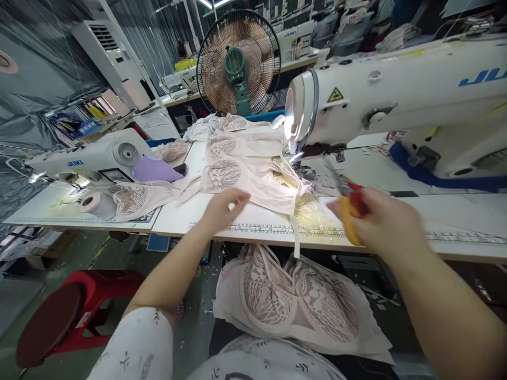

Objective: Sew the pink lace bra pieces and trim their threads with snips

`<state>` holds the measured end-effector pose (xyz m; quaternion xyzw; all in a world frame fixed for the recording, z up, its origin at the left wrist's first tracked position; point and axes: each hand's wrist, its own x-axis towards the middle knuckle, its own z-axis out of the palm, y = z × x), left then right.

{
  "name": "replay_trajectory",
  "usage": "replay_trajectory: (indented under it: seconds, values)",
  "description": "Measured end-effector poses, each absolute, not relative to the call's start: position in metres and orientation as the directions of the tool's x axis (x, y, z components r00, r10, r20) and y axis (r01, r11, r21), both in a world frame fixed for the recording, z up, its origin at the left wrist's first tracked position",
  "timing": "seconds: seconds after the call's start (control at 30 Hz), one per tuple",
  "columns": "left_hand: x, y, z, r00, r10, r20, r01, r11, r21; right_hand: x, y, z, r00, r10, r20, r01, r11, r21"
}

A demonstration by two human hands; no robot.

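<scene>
My right hand (382, 224), blurred by motion, grips scissors with orange-and-red handles (350, 216); their blades point away toward the sewing machine. My left hand (224, 211) hovers over the table's front edge with thumb and finger bent together; what is between them, if anything, cannot be made out. Just beyond it, pale pink bra pieces with lace cups (224, 174) lie across the table, reaching under the head of the large sewing machine (303, 113). A thin pale strap (295, 235) hangs from them over the edge. Another lace bra (293, 301) rests on my lap.
A measuring scale (269, 228) runs along the front edge of the table. To the left stand a second sewing machine (99, 158), a thread cone (95, 205) and a purple cloth (154, 170). A fan (237, 63) is behind; a red stool (95, 301) stands at lower left.
</scene>
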<state>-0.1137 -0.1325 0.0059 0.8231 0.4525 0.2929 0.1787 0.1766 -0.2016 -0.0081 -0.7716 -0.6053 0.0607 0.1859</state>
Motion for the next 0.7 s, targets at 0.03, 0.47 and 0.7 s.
replay_trajectory:
  seconds: [0.03, 0.47, 0.7]
  values:
    - [-0.119, -0.105, 0.016, 0.231, 0.919, 0.32, 0.718, -0.383, 0.582, 0.162, -0.181, -0.002, 0.211, 0.97, 0.117, 0.928, -0.161, -0.336]
    - [-0.147, 0.048, -0.006, -0.174, 0.984, 0.03, 0.676, 0.097, 0.731, 0.13, -0.106, -0.008, 0.141, 0.99, -0.007, 0.898, -0.131, -0.42]
    - [-0.199, -0.018, 0.018, -0.181, 0.971, 0.156, 0.541, -0.035, 0.841, 0.153, -0.161, -0.023, -0.022, 1.0, -0.011, 0.303, -0.003, -0.953]
